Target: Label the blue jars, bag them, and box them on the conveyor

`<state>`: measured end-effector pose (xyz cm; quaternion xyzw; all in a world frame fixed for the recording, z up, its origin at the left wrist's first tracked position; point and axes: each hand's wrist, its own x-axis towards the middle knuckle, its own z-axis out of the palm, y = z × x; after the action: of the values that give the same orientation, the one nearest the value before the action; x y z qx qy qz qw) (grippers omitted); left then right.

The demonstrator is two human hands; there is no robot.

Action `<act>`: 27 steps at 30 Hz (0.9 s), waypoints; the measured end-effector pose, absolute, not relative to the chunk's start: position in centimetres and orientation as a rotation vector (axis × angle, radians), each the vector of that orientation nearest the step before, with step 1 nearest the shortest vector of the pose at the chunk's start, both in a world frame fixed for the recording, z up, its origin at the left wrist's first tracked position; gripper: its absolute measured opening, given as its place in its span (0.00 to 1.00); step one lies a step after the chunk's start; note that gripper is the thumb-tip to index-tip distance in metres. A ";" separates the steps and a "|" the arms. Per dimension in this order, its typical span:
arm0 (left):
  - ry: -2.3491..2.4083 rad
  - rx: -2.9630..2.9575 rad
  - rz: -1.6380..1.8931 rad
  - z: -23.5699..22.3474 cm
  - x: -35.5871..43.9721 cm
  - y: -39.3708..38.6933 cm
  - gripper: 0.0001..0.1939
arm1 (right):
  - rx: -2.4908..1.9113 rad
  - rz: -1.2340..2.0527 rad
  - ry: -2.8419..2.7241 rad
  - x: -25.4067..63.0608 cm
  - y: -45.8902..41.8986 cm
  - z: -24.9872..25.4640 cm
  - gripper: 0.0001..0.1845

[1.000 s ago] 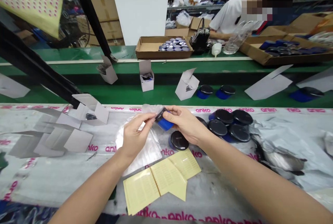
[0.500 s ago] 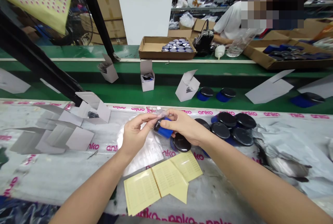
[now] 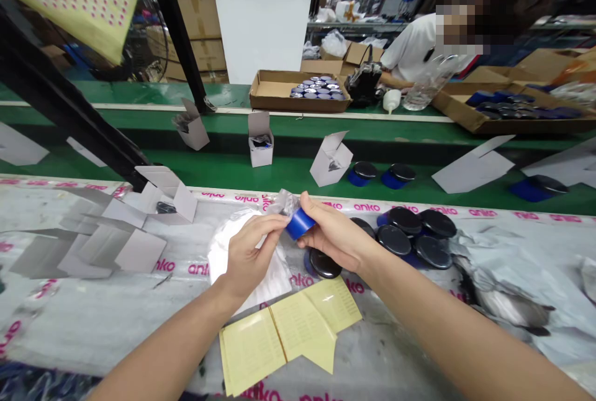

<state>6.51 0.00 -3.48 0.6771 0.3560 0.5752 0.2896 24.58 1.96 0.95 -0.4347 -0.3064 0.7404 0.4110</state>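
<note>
Across the lower half of the frame runs a long desk (image 3: 116,308) covered in pale plastic printed with pink lettering, probably to spare its surface. Behind it lies a green strip (image 3: 223,177), where small white open cardboard boxes (image 3: 262,154) stand spaced apart, their flaps up, seemingly so their insides can be reached. At centre right, a cluster of blue round containers with glossy black tops (image 3: 393,238) sits close by the right forearm, which likely keeps the reach short. Pale yellow printed sheets (image 3: 251,345) lie overlapping at lower centre, near the body; above them, a glossy white pile of thin plastic (image 3: 233,233) lies partly under the left hand (image 3: 251,246), easy to pick from.

At the centre of the frame, above the desk, the right hand (image 3: 335,233) grasps a short bright blue cylinder (image 3: 300,222), thumb on the upper edge and fingers below, apparently to steady it. The left thumb and fingers pinch clear crinkled plastic (image 3: 285,201) at its left end, perhaps to control that loose film.

The cylinder is tilted, its smooth side catching a pale highlight. Whether its far end carries a black top cannot be told. The plastic looks thin and creased, bunching beyond the left fingertips.
</note>
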 end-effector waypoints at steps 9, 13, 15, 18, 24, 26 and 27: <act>1.116 1.514 1.507 -3.2 6.2 0.4 0.07 | -1.095 1.868 -1.050 24.8 1.9 2.0 0.24; 1.117 1.541 1.463 -2.9 5.9 0.6 0.07 | -1.162 1.708 -1.095 24.2 2.2 2.1 0.26; 1.097 1.585 1.482 -2.8 5.8 0.6 0.09 | -1.201 1.677 -1.076 24.2 2.4 2.0 0.26; 1.030 1.753 1.552 -2.7 5.8 0.4 0.12 | -1.176 1.725 -0.963 24.1 2.5 1.3 0.27; 1.116 1.516 1.603 -1.6 5.7 0.8 0.07 | -1.116 1.723 -0.952 23.2 2.6 0.1 0.31; 1.129 1.333 1.568 -1.0 5.3 1.6 0.05 | -1.094 1.716 -1.019 23.2 2.8 0.4 0.29; 1.128 1.270 1.549 -0.7 5.0 2.1 0.07 | -1.085 1.701 -1.057 23.3 3.0 0.7 0.27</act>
<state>5.01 2.10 -0.72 0.5043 0.4476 0.6148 0.4091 23.27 2.97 0.68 -0.4325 -0.4213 0.6783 0.4188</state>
